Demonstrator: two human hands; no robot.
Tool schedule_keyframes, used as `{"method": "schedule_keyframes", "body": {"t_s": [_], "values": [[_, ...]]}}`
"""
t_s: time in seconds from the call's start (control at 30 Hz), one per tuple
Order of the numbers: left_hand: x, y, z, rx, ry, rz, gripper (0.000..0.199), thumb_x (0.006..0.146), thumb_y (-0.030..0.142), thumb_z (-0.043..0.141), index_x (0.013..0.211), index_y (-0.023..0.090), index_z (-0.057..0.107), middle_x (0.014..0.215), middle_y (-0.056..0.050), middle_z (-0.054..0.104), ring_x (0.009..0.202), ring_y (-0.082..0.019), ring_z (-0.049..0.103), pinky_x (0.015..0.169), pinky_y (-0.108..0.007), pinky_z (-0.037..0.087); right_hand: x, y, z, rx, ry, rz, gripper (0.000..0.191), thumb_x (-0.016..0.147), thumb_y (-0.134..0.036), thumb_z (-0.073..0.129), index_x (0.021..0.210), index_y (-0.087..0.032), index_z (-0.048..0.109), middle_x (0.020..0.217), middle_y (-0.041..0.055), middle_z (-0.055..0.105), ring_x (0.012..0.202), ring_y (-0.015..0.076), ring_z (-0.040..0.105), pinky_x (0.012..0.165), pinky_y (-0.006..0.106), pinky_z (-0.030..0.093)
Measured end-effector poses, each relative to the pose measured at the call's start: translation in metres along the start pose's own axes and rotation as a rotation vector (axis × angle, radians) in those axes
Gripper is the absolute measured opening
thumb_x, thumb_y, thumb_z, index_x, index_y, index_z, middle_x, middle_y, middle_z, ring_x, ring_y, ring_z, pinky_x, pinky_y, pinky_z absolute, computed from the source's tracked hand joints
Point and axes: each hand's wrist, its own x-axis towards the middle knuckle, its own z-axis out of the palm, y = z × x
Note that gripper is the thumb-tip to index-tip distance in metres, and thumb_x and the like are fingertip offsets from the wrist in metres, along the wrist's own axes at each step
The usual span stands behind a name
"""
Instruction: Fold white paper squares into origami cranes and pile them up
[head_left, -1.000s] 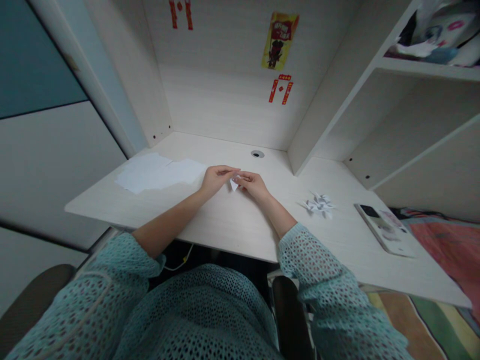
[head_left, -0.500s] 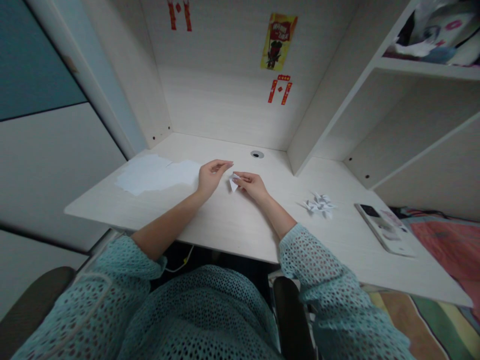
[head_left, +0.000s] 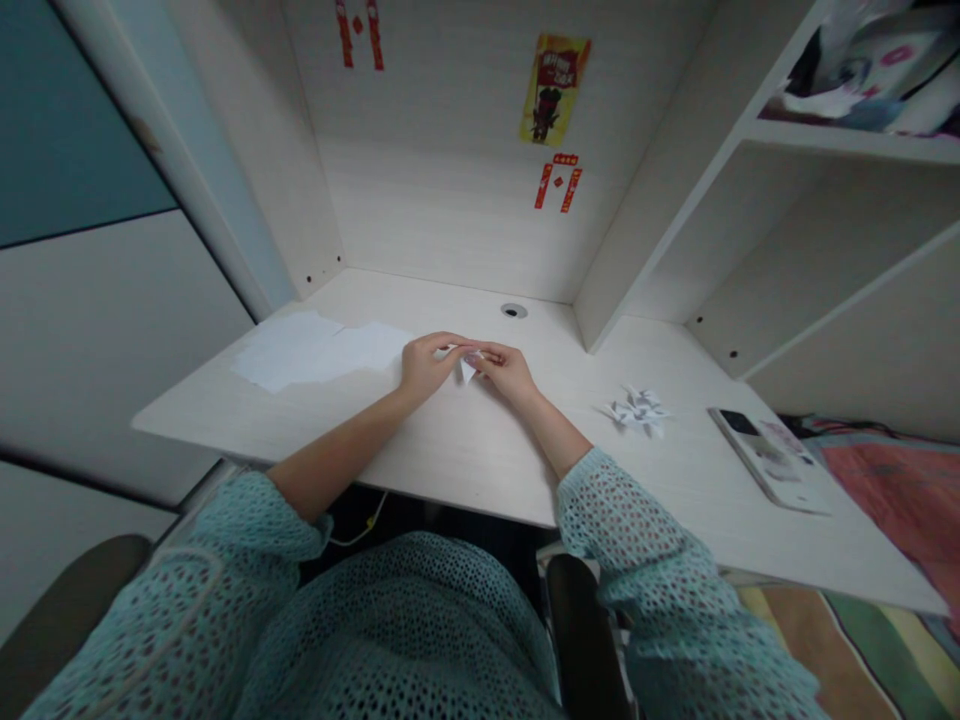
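So a small folded white paper piece (head_left: 469, 371) is being pinched over the pale wooden desk (head_left: 465, 440) by the left hand (head_left: 426, 368) and right hand (head_left: 510, 372), fingers nearly closed.

The head-worn camera looks forward and down from above the lap, facing both hands (head_left: 466, 368) over the desk (head_left: 465, 440).

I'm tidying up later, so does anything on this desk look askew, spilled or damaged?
Only the paper sheets at the left of the desk look untidy, their edges overlapping unevenly; no spill or damage shows.
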Motion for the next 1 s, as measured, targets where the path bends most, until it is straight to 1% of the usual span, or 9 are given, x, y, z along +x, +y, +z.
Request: {"method": "schedule_keyframes", "body": {"t_s": [0.2, 0.3, 0.37, 0.47, 0.53, 0.6, 0.73, 0.83, 1.0], "values": [[-0.001, 0.002, 0.0, -0.035, -0.069, 0.138, 0.011, 0.078, 0.026, 0.063, 0.082, 0.022, 0.072, 0.089, -0.003, 0.072, 0.086, -0.015, 0.066, 0.082, -0.028, 0.049, 0.004, 0.003, -0.004, 0.037, 0.059, 0.005, 0.044, 0.061, -0.035, 0.07, 0.101, -0.016, 0.068, 0.075, 0.0034, 0.07, 0.056, 0.0104, 0.054, 0.056, 0.024, 0.045], [0.0, 0.005, -0.002, -0.024, -0.075, 0.158, 0.011, 0.077, 0.027, 0.065, 0.084, 0.023, 0.072, 0.092, -0.003, 0.071, 0.09, -0.016, 0.065, 0.086, -0.029, 0.048, 0.005, 0.004, -0.005, 0.031, 0.075, -0.027, 0.042, 0.063, -0.033, 0.066, 0.102, -0.016, 0.067, 0.076, 0.0039, 0.07, 0.059, 0.0114, 0.057, 0.056, 0.024, 0.046], [0.0, 0.005, -0.003, 0.001, -0.088, 0.139, 0.02, 0.074, 0.027, 0.068, 0.093, 0.023, 0.07, 0.103, -0.004, 0.069, 0.099, -0.017, 0.062, 0.092, -0.031, 0.045, 0.005, 0.003, -0.004, 0.042, 0.082, -0.054, 0.039, 0.064, -0.032, 0.064, 0.101, -0.017, 0.067, 0.08, 0.0044, 0.07, 0.063, 0.0127, 0.059, 0.058, 0.025, 0.047], [0.001, 0.001, -0.002, 0.016, -0.117, 0.015, 0.045, 0.071, 0.023, 0.07, 0.115, 0.025, 0.061, 0.118, -0.004, 0.062, 0.107, -0.019, 0.059, 0.095, -0.032, 0.043, 0.003, 0.001, -0.002, 0.065, 0.078, -0.086, 0.036, 0.065, -0.03, 0.063, 0.099, -0.017, 0.068, 0.084, 0.005, 0.071, 0.067, 0.014, 0.062, 0.061, 0.026, 0.049], [0.001, -0.005, 0.0, -0.043, -0.152, -0.111, 0.052, 0.073, 0.021, 0.066, 0.124, 0.025, 0.054, 0.117, -0.005, 0.063, 0.103, -0.018, 0.061, 0.091, -0.031, 0.046, 0.002, 0.0, -0.001, 0.075, 0.065, -0.115, 0.036, 0.066, -0.027, 0.062, 0.1, -0.017, 0.067, 0.086, 0.0055, 0.071, 0.069, 0.0143, 0.063, 0.063, 0.027, 0.05], [0.001, -0.01, 0.003, -0.114, -0.192, -0.208, 0.046, 0.075, 0.023, 0.063, 0.121, 0.02, 0.056, 0.11, -0.007, 0.066, 0.099, -0.018, 0.063, 0.087, -0.031, 0.048, 0.001, -0.002, 0.0, 0.085, 0.059, -0.137, 0.036, 0.066, -0.025, 0.061, 0.101, -0.017, 0.068, 0.088, 0.0059, 0.071, 0.07, 0.0146, 0.064, 0.064, 0.027, 0.05], [0.002, -0.015, 0.007, -0.25, -0.187, -0.319, 0.038, 0.073, 0.026, 0.063, 0.109, 0.013, 0.063, 0.107, -0.011, 0.067, 0.093, -0.02, 0.064, 0.084, -0.032, 0.049, 0.001, -0.003, -0.001, 0.089, 0.074, -0.151, 0.036, 0.066, -0.024, 0.062, 0.101, -0.017, 0.068, 0.089, 0.0064, 0.071, 0.073, 0.0154, 0.064, 0.065, 0.027, 0.049], [0.003, -0.016, 0.008, -0.388, -0.196, -0.379, 0.042, 0.07, 0.028, 0.066, 0.109, 0.011, 0.063, 0.107, -0.012, 0.067, 0.093, -0.02, 0.064, 0.085, -0.032, 0.048, 0.003, -0.001, -0.003, 0.046, 0.086, -0.18, 0.034, 0.069, -0.026, 0.062, 0.101, -0.019, 0.068, 0.095, 0.0065, 0.07, 0.073, 0.0153, 0.063, 0.064, 0.027, 0.049], [0.004, -0.014, 0.006, -0.553, -0.256, -0.539, 0.055, 0.066, 0.028, 0.07, 0.116, 0.01, 0.059, 0.087, -0.009, 0.071, 0.078, -0.017, 0.065, 0.079, -0.031, 0.049, 0.003, -0.001, -0.007, -0.122, 0.09, -0.254, 0.026, 0.072, -0.028, 0.062, 0.096, -0.022, 0.069, 0.099, 0.0057, 0.068, 0.075, 0.0152, 0.058, 0.064, 0.027, 0.046]]}}
